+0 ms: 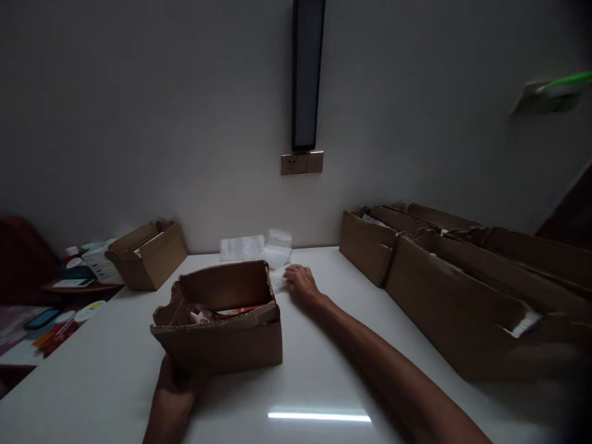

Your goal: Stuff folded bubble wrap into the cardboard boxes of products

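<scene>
A small open cardboard box (222, 351) with torn upper edges is in front of me. My left hand (178, 385) grips its near left lower part, the fingers partly hidden by the box and shadow. Inside, a few small items (201, 316) show, some red and white, too dim to name. Beyond the box, clear bubble wrap (243, 247) lies in pieces by the wall. My right hand (301, 282) reaches past the box's right side, its fingers curled onto the near end of the bubble wrap.
Several open cardboard boxes (430, 308) line the table's right side. Another box (155, 262) stands at the back left. A lower surface at the left holds a phone (41, 319) and tubs. A socket plate (302, 163) sits on the wall below a dark panel (308, 74).
</scene>
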Tool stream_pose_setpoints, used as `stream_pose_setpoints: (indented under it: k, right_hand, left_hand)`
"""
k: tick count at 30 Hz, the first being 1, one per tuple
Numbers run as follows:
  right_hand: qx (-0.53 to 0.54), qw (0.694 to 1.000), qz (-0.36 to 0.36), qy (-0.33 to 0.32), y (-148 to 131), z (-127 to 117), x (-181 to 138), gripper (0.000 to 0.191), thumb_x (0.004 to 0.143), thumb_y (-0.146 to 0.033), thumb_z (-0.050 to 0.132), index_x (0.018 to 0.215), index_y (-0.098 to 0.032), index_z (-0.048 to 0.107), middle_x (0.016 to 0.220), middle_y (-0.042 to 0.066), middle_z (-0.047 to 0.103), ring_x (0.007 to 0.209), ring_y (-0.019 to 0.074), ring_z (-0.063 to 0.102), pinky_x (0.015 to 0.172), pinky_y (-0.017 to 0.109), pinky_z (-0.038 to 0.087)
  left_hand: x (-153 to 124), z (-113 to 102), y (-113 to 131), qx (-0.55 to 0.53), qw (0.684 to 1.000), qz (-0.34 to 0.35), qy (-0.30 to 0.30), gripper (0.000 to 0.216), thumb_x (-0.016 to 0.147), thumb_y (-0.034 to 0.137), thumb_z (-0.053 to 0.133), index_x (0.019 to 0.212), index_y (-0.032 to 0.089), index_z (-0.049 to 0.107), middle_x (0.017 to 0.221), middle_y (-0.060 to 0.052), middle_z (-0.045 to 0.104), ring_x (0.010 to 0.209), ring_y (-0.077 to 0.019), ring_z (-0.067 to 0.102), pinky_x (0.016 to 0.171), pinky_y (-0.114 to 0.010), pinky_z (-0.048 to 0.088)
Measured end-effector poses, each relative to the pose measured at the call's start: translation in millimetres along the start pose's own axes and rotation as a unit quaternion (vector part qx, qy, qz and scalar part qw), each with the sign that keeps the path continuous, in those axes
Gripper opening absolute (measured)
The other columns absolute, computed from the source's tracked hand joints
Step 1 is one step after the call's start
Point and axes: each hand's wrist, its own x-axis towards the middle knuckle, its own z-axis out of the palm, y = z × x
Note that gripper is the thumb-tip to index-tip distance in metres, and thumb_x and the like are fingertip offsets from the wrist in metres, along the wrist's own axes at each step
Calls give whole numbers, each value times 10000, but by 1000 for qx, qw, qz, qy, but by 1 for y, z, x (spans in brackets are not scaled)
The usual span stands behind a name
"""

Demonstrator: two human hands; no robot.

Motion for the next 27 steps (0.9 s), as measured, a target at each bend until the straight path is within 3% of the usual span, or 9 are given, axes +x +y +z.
stream_pose_setpoints:
  k: [3,7,10,13,17,20,23,27]
  right_hand:
    - [-22,998,22,46,15,-29,-23,294,859,-112,520,1061,-196,716,1277,122,656,1229,281,529,996,437,365]
    - [-47,998,8,46,31,-87,-100,206,834,-157,565,967,-194,718,1093,119,719,1099,298,598,971,485,367]
    - [9,999,-32,32,16,-113,-158,178,852,-336,625,967,-229,708,1103,97,715,1054,283,626,950,487,410]
    - [126,992,-15,14,-22,-105,-188,306,902,-409,572,1144,-247,666,1254,101,661,1176,276,588,1008,481,425]
    - [282,956,13,-84,-72,-65,-182,679,843,-351,632,1471,-223,407,1441,135,523,1236,277,559,999,436,474]
    - [323,943,16,-75,-88,-42,-160,786,783,-252,667,1502,-245,349,1359,105,592,1103,251,626,915,382,521]
    - [266,962,33,-44,-82,-37,-137,755,771,-215,664,1478,-239,399,1292,79,645,1028,232,657,869,354,541]
    - [181,982,56,-17,-36,-60,-121,535,802,-196,593,1336,-216,575,1341,89,626,1221,250,572,1054,410,433]
  left_hand:
    - [-2,-2,7,-20,1000,-7,-6,794,522,519,732,1198,171,505,1205,-148,652,1156,-370,597,1031,-522,453]
    - [-7,-5,14,-21,1000,-6,-22,725,545,477,735,1178,195,522,1228,-120,640,1197,-347,567,1057,-488,431]
    - [-10,-6,19,-42,999,-7,-26,699,536,464,745,1147,197,533,1197,-112,648,1183,-342,573,1055,-477,435]
    - [-12,-6,21,-48,998,0,-40,700,551,480,751,1153,197,533,1184,-109,650,1184,-342,574,1064,-488,425]
    - [-9,1,19,-50,996,14,-70,715,605,471,749,1217,186,514,1251,-126,633,1209,-322,574,1076,-469,425]
    - [-1,15,20,-37,994,44,-89,700,657,449,744,1258,188,497,1272,-122,626,1199,-294,588,1068,-438,437]
    - [12,36,26,-10,994,71,-86,683,691,423,736,1279,178,489,1252,-130,632,1172,-292,603,1056,-445,446]
    - [30,63,35,-13,993,81,-83,699,708,364,730,1319,159,461,1277,-151,615,1200,-291,587,1078,-450,423]
